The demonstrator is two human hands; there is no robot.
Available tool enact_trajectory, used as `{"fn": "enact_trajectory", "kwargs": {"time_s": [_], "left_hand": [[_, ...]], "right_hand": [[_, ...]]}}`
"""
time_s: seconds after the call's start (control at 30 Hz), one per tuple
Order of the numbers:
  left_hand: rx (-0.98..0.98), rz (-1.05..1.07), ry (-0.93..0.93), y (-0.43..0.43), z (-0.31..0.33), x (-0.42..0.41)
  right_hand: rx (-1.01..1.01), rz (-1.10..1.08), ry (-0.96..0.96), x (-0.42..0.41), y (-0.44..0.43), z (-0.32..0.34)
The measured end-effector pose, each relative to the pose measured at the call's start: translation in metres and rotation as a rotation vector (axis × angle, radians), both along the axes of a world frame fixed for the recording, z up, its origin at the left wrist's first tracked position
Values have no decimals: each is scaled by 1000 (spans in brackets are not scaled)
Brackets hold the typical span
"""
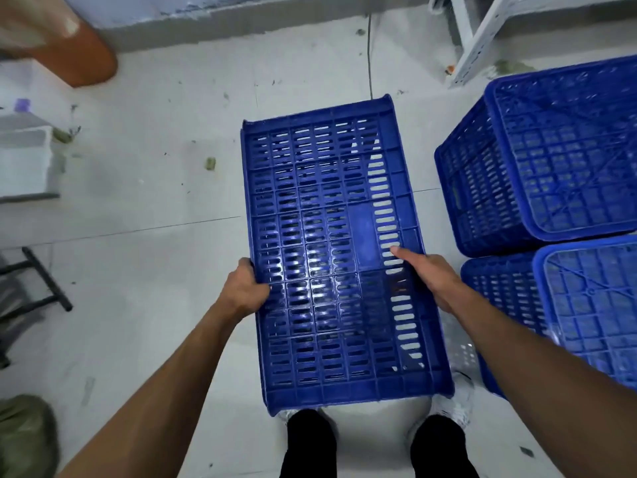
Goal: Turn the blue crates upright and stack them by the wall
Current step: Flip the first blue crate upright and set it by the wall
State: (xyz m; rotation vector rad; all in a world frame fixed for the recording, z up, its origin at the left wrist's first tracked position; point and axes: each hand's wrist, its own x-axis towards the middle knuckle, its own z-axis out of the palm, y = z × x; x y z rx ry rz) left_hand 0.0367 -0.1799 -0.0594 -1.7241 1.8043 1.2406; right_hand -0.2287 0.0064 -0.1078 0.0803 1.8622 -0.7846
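Holding a blue crate [339,250] between both hands, we look straight down on its slotted side, which faces up at us, long axis running away from our body. Our left hand [245,288] is closed around the crate's left edge, fingers curled over the rim. Our right hand [429,277] clasps the right edge, thumb laid flat across the slotted face. The crate hangs above our legs and shoes [451,398], off the floor [155,188].

To the right, two more blue crates sit upside down on the floor, their ribbed bottoms facing up: the farther one [551,157] and the nearer one [582,315], just beside each other.

The floor is pale grey, scuffed, with dark specks, small bits of debris and thin seam lines. At the top runs the base of a wall [213,15], grey and chipped along its foot. A white metal frame [482,36] stands in the upper right corner. At left we see an orange rounded object [79,53], a white box-like thing [24,160] and a black bar frame [44,277].
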Motion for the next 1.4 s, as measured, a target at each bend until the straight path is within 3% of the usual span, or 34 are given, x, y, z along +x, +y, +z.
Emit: {"fn": "enact_trajectory", "kwargs": {"time_s": [0.13,0.27,0.4,0.5,0.6,0.73,1.0,1.23,1.4], "left_hand": [[8,-8,-11,-4,-6,-5],[-15,-87,-134,0,-4,-17],[-187,-223,-183,27,7,-38],[-364,-396,26,53,20,-66],[-368,-477,315,78,29,-95],[-383,-278,438,90,40,-120],[-252,37,269,69,54,-144],[-263,29,-6,64,33,-133],[-269,36,-99,44,26,-93]], "right_hand": [[-37,-14,-6,-5,-1,6],[-78,-36,41,-1,-2,17],[-101,-53,52,2,-4,23],[-124,-30,64,5,-9,30],[-129,52,177,8,-20,43],[-118,221,427,11,-43,68],[-25,654,720,35,-58,90],[-87,807,614,71,-42,69],[-177,866,216,59,-39,68]]}}
